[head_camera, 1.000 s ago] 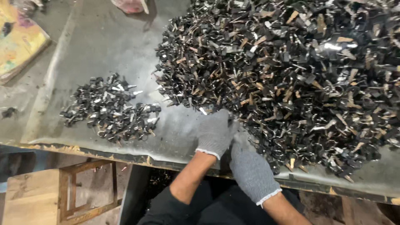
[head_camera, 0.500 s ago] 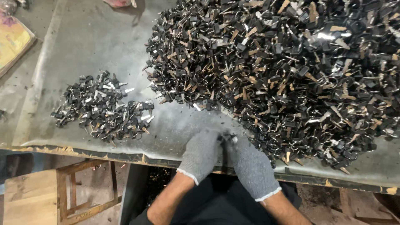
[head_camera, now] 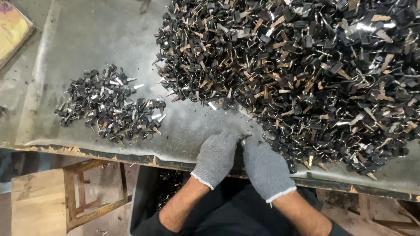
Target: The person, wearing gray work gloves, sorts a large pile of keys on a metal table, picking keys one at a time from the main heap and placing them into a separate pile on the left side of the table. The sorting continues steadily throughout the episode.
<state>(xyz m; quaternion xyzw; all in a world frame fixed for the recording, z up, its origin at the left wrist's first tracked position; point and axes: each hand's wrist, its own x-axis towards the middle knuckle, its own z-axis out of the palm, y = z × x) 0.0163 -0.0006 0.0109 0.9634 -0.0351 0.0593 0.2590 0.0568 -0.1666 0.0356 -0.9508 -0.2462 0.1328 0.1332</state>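
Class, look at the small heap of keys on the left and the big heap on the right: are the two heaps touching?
Apart. The head view shows a strip of bare table between the small heap and the big heap.

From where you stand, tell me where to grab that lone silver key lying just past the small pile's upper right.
Pinch the silver key by its black head, at its left end, coming from above: it lies flat on the table, apart from the small pile, with its thin blade pointing right.

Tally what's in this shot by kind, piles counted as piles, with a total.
Heaps of black-headed keys: 2, the big heap and the small heap
Gloved hands: 2, left hand and right hand, together pinching a small metal piece
Wooden stool: 1
Metal-topped table: 1
Total: 7
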